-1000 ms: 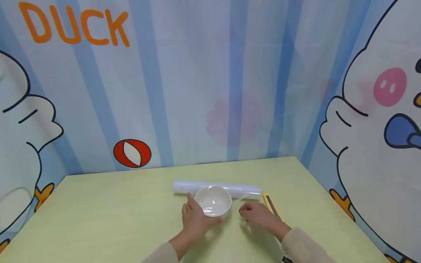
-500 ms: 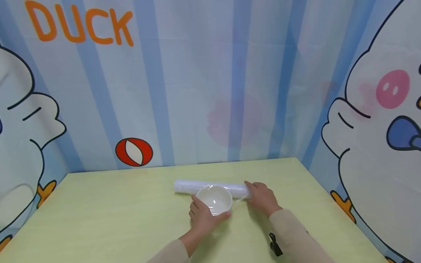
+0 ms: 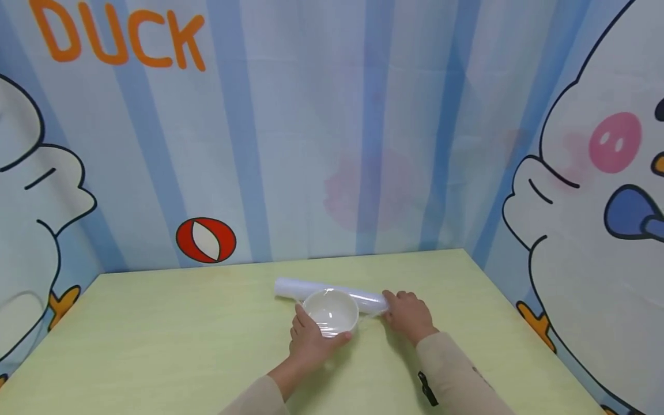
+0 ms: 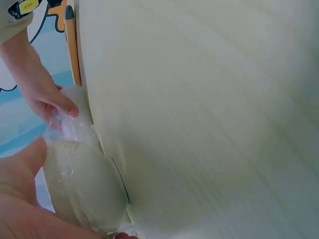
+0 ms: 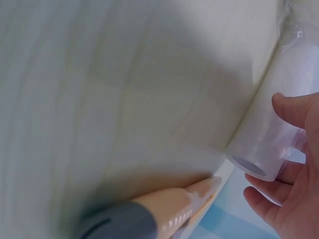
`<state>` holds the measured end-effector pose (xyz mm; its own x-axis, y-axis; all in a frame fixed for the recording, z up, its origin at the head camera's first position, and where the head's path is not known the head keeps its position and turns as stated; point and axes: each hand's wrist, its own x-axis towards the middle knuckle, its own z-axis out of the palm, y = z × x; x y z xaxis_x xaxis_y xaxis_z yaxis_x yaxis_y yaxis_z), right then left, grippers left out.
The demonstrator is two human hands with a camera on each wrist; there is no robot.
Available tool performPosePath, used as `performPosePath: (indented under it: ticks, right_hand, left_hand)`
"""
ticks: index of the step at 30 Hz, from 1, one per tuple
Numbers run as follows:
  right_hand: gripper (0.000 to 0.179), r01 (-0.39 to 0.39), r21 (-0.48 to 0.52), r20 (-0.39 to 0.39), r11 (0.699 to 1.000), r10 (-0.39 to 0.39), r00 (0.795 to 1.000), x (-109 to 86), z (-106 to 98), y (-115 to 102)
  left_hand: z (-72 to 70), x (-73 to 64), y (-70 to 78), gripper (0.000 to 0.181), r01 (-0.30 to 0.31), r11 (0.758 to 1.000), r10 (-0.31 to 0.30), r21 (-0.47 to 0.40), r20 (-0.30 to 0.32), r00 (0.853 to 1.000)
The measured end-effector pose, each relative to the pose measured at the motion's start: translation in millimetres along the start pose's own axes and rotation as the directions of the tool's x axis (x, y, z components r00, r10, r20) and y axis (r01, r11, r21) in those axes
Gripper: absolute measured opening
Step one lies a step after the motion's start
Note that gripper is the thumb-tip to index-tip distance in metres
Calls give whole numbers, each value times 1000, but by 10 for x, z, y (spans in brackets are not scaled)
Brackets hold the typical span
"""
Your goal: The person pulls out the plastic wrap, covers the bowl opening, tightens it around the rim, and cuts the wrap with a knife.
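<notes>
A white bowl [image 3: 332, 311] with clear cling film stretched over its mouth is gripped by my left hand [image 3: 311, 344], fingers round its left side and thumb along the near rim. Behind it lies a roll of cling film [image 3: 301, 286], slightly slanted, its right end nearer me. My right hand [image 3: 410, 316] holds that right end; in the right wrist view the thumb lies on top of the roll [image 5: 271, 129] and fingers reach beneath it. Loose film bunches between bowl and roll in the left wrist view. The bowl [image 4: 89, 184] looks tilted there.
An orange-yellow utility knife [image 5: 164, 206] with a dark grey end lies on the table [image 3: 181, 340] just right of the roll; my right arm hides it in the head view. A printed blue curtain [image 3: 311, 144] with duck figures stands behind the table's back edge.
My right hand has moved from beside the bowl, up and away, onto the roll's right end. The roll has turned a little, its right end coming nearer. The left hand keeps holding the bowl.
</notes>
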<state>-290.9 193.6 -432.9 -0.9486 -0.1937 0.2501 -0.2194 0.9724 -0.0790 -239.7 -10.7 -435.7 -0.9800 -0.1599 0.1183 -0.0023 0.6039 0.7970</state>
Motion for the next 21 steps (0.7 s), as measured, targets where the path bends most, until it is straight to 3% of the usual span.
performPosePath:
  ticks: [6, 12, 21]
  right_hand:
    - [38, -32, 11, 62, 999, 31, 998, -28, -24, -37]
    - [39, -49, 26, 75, 998, 47, 996, -60, -32, -83]
    - [36, -32, 7, 89, 999, 31, 996, -172, -51, -134]
  left_hand:
    - [-97, 71, -82, 123, 13, 998, -8, -55, 87, 996]
    - [-198, 159, -157, 120, 19, 989, 5, -144, 163, 987]
    - [-326, 333, -320, 108, -13, 974, 84, -227, 305, 949]
